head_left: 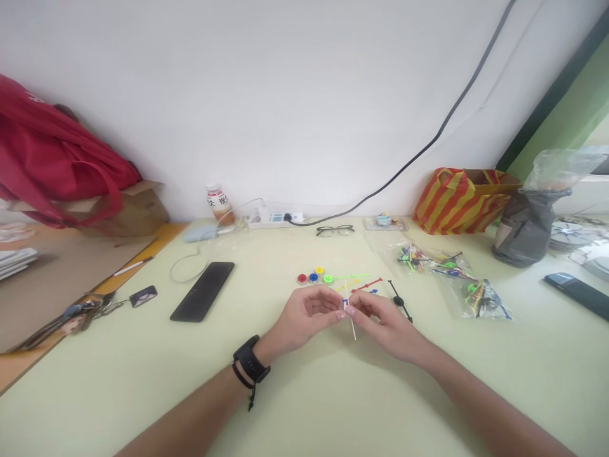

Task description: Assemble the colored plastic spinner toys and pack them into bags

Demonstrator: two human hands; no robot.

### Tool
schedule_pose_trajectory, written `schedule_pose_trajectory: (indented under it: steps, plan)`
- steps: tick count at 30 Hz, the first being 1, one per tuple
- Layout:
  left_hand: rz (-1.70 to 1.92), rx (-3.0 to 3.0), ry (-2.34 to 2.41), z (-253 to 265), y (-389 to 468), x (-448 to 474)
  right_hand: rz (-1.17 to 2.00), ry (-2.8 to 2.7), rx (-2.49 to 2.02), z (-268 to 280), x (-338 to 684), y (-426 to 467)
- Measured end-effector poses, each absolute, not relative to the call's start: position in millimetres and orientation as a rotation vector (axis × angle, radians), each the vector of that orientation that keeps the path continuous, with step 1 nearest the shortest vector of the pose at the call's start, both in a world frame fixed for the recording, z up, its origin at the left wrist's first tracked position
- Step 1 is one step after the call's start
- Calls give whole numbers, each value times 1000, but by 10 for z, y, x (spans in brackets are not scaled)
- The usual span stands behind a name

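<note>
1. The desk (333, 397) carries the work near its middle; bags stand along its back edge, probably to keep them out of the way.
2. Toward the back right corner stands a striped bag (445, 203), open at the top, its contents hidden.
3. The left hand (304, 317) and right hand (387, 324) meet in front of the middle, fingers pinched narrowly on a white rod (353, 329); both seem needed to steady so slight a piece.
4. Clear packets (497, 310), between the right hand and the desk's right edge, contain green, blue and black pieces, perhaps bagged to keep sets together.
5. A bottle (220, 204) at the back edge, left of middle, holds something amber.
6. Just beyond the hands lies a red arrow (370, 285), likely for easy reach.
7. Smallest, four coloured discs (313, 277) sit grouped beyond the left hand, probably to stay together.
</note>
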State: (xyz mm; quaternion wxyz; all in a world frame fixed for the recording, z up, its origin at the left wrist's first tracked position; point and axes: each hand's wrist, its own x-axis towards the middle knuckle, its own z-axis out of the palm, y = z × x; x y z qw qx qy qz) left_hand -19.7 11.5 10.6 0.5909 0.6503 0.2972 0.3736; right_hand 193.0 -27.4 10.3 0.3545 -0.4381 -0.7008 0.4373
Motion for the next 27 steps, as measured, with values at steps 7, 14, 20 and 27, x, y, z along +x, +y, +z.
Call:
schedule_pose_trajectory:
  steps: [7, 14, 20, 27]
  plan:
    - [1003, 1807, 815, 121, 130, -221, 1046, -1849, -1134, 127, 1982, -252]
    - [1290, 2140, 1231, 25, 297, -316, 5, -1654, -1462, 307, 2545, -78]
    - [1070, 2372, 1289, -137, 344, -357, -147, -1776, -1847, 186, 3161, 8]
    - [1144, 2279, 1208, -103, 288, -310, 379, -2075, -2168, -150, 3327, -27]
